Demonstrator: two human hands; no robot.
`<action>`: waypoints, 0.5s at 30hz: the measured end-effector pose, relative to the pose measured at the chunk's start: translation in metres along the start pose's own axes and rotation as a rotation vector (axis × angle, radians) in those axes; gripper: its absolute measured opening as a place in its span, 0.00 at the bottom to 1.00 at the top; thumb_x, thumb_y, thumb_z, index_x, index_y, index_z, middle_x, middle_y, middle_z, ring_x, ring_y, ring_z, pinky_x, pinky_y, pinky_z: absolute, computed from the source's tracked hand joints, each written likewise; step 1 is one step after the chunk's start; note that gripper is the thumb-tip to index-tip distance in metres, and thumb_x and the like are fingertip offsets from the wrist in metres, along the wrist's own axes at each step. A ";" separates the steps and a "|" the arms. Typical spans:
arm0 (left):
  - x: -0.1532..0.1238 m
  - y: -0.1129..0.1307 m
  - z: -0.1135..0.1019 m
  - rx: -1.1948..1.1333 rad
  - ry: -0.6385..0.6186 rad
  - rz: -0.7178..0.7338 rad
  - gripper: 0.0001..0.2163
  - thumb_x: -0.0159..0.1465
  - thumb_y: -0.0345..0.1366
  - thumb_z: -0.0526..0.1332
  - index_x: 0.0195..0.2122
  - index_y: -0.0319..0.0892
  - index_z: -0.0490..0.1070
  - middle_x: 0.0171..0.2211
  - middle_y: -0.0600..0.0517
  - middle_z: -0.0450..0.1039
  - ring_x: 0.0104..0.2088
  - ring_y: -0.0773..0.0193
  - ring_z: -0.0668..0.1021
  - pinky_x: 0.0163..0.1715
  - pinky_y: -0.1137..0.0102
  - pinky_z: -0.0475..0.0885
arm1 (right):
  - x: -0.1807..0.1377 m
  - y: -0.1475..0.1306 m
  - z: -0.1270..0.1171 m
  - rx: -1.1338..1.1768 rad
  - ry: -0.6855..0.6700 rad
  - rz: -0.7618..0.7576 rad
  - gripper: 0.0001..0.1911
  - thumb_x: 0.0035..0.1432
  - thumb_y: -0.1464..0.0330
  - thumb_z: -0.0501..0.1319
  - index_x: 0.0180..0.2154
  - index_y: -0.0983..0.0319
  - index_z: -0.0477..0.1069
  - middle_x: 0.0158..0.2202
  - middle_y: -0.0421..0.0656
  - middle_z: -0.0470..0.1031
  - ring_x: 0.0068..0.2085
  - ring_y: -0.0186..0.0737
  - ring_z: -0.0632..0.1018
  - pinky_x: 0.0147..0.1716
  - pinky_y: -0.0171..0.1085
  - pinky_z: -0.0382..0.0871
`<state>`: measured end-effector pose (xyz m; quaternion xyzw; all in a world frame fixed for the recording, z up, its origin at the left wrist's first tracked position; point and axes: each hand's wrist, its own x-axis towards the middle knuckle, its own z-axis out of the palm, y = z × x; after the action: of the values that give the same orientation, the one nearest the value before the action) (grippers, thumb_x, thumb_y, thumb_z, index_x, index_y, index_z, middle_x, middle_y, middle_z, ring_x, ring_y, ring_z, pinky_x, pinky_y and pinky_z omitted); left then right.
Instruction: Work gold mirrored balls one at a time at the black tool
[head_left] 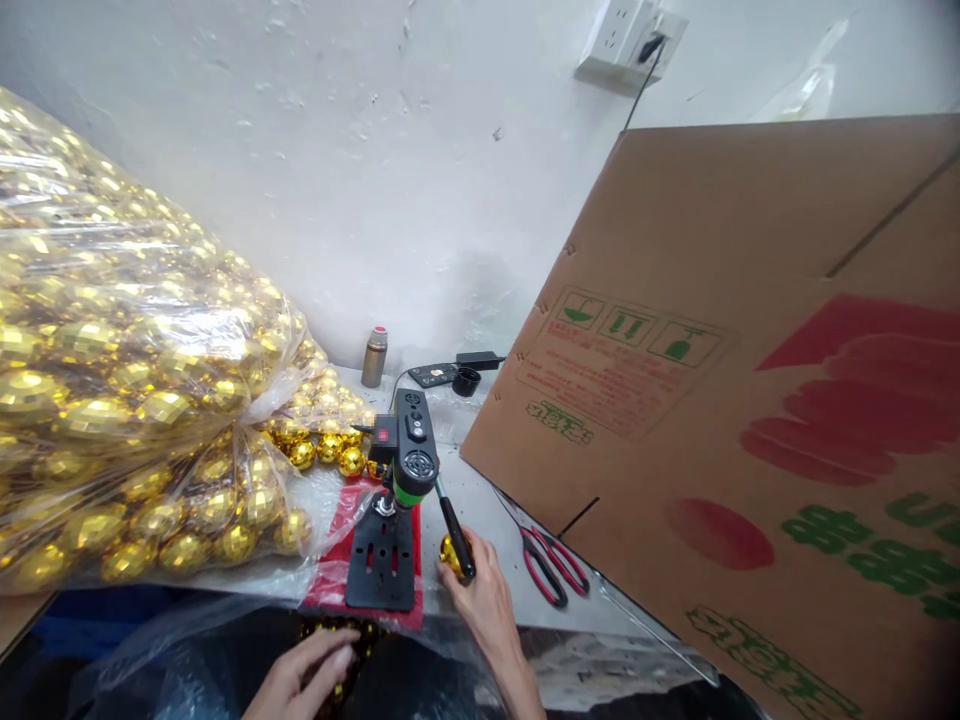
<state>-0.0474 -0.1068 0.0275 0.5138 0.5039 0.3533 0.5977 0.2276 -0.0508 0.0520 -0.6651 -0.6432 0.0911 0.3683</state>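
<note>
A small black press-like tool (pixel 401 480) with a green collar stands on a black base plate over a red mat (pixel 330 570). My right hand (pixel 484 600) is closed on the tool's black lever handle (pixel 456 535) and on a faceted gold ball (pixel 450 553) beside the base plate. My left hand (pixel 307 675) lies low at the table's front edge, fingers curled loosely over a dark tray of gold balls (pixel 337 640); whether it holds one I cannot make out.
A huge clear plastic bag of gold balls (pixel 112 400) fills the left. A big tilted cardboard box (pixel 750 420) walls the right. Red-handled scissors (pixel 551 565) lie near its foot. A small metal bottle (pixel 373 357), a power adapter (pixel 480 358) and a wall socket (pixel 630 40) are behind.
</note>
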 end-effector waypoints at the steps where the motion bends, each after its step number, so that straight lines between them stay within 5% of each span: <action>1: 0.009 0.009 0.008 -0.091 -0.017 -0.038 0.33 0.55 0.71 0.61 0.45 0.49 0.82 0.40 0.47 0.83 0.40 0.52 0.82 0.45 0.61 0.78 | -0.008 -0.012 -0.002 0.020 -0.013 -0.023 0.26 0.58 0.66 0.60 0.59 0.62 0.70 0.54 0.50 0.78 0.53 0.46 0.82 0.52 0.41 0.78; 4: 0.021 0.029 0.026 -0.461 -0.178 -0.235 0.38 0.55 0.72 0.62 0.47 0.40 0.80 0.36 0.45 0.83 0.34 0.58 0.82 0.36 0.67 0.77 | -0.032 -0.048 -0.009 0.181 -0.164 -0.259 0.34 0.52 0.72 0.64 0.62 0.57 0.67 0.60 0.46 0.76 0.60 0.44 0.78 0.59 0.40 0.74; 8: 0.016 0.038 0.031 -0.802 -0.312 -0.344 0.34 0.47 0.64 0.74 0.42 0.38 0.81 0.35 0.46 0.83 0.41 0.54 0.84 0.39 0.68 0.78 | -0.049 -0.070 -0.010 0.223 -0.357 -0.486 0.42 0.46 0.69 0.73 0.63 0.56 0.66 0.62 0.48 0.75 0.63 0.53 0.76 0.62 0.48 0.71; 11: 0.017 0.043 0.023 -0.859 -0.175 -0.328 0.32 0.45 0.57 0.79 0.44 0.39 0.81 0.38 0.46 0.84 0.44 0.52 0.84 0.43 0.66 0.79 | -0.051 -0.066 -0.005 0.138 -0.234 -0.480 0.40 0.55 0.66 0.71 0.67 0.57 0.61 0.63 0.50 0.73 0.64 0.54 0.75 0.59 0.50 0.74; 15: 0.042 0.053 0.013 -0.692 0.200 -0.137 0.32 0.47 0.51 0.79 0.50 0.42 0.77 0.49 0.45 0.82 0.51 0.49 0.82 0.48 0.62 0.79 | -0.050 -0.055 -0.001 0.154 -0.085 -0.451 0.23 0.67 0.67 0.61 0.62 0.58 0.69 0.58 0.47 0.79 0.58 0.43 0.81 0.55 0.38 0.76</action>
<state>-0.0200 -0.0584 0.0681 0.2094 0.4436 0.5104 0.7063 0.1775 -0.1028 0.0682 -0.4701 -0.7815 0.0831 0.4016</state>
